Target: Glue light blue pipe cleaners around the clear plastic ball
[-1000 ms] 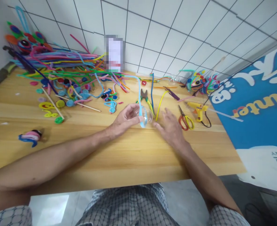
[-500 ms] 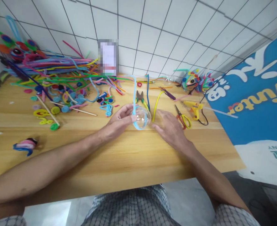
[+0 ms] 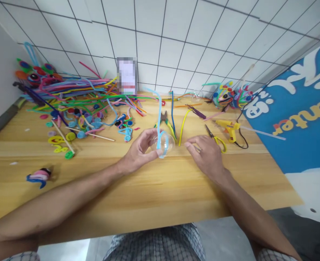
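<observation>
A clear plastic ball [image 3: 171, 144] rests in my left hand [image 3: 139, 150], its thumb and fingers pressing from the left side. A light blue pipe cleaner [image 3: 159, 116] runs round the ball, and its long free end stands up toward the wall. My left thumb pins the strip against the ball. To the right, apart from the ball, my right hand [image 3: 207, 154] has its fingers curled toward the thumb; what they hold, if anything, is too small to make out. The scissors [image 3: 220, 143] lie just beyond it, partly covered. Behind the ball are green-handled pliers [image 3: 164, 116].
Beside my right hand lie a yellow pipe cleaner [image 3: 184, 125] and a yellow glue gun [image 3: 229, 128]. Pipe cleaners [image 3: 78, 87] are heaped at the back left, near a phone [image 3: 127, 76]. A small pink-and-blue piece [image 3: 40, 176] sits at the front left.
My right hand has drawn away from the ball to the right, and its fingers have curled in. The ball stays in my left hand. The view has shifted slightly.
</observation>
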Demonstrator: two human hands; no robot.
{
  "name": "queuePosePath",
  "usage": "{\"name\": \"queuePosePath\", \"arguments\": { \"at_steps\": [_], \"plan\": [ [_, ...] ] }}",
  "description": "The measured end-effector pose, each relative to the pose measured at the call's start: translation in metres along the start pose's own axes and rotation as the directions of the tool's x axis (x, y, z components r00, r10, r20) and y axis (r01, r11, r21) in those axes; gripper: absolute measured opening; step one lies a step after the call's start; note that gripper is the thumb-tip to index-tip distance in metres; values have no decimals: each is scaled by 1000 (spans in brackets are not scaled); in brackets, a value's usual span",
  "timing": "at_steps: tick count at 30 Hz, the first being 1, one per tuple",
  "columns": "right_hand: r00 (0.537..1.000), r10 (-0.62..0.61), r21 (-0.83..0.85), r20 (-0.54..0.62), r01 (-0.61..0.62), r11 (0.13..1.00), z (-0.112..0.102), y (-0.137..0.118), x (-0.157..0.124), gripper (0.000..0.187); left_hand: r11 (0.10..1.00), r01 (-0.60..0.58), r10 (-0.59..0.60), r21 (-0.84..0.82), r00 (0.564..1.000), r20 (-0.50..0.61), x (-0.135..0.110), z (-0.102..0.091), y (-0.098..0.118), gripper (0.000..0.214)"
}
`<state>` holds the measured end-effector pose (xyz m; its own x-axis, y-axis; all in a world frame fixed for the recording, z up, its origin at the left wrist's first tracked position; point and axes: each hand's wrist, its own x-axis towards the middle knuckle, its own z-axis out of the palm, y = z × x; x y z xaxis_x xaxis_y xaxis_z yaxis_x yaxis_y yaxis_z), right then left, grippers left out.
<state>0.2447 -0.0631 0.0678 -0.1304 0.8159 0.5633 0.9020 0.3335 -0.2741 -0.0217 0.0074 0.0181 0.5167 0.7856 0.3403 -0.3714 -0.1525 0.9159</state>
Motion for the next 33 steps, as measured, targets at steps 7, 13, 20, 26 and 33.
{"name": "queuePosePath", "arguments": {
  "at_steps": [7, 13, 20, 26, 33],
  "plan": [
    [967, 188, 452, 170, -246, 857, 9, -19, -14, 22, 995, -28, 27, 97, 1000, 10, -12, 1, -3, 74],
    [967, 124, 645, 223, -242, 724, 27, -30, -25, 51, 992, 42, -50, 119, 996, 67, -15, 3, 4, 78],
    [973, 55, 554, 224, -173, 814, 16, -19, -18, 44, 987, 153, -157, 57, 986, 59, -16, 6, 7, 74],
    [880, 230, 672, 416, -468, 574, -27, 10, 2, 36, 960, 278, -279, -39, 960, 2, -12, 3, 5, 75],
    [738, 252, 763, 626, -647, 1, -22, 21, 6, 50, 904, 382, -386, -193, 922, 17, -11, 7, 7, 76]
  ]
}}
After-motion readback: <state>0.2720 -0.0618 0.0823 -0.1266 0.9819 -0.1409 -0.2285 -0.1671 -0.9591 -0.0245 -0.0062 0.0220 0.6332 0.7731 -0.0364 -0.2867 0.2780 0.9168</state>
